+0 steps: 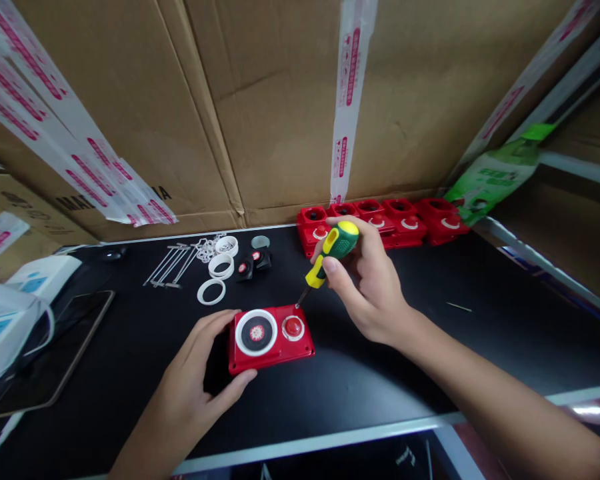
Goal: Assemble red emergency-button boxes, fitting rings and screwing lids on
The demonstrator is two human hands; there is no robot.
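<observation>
A red plastic box (271,337) with a white-ringed black dial and a red button lies on the black table (130,347). My left hand (196,377) grips its left end, thumb at the front edge and fingers along the back. My right hand (373,283) is closed round a green and yellow screwdriver (333,251). The screwdriver slants down to the left, its tip at the box's far right corner.
A row of several red boxes (385,220) stands against the cardboard wall (260,100). White rings (219,275), metal rods (170,265) and small black parts (253,262) lie at the back left. A phone (55,347) and white packets (10,313) sit at the far left.
</observation>
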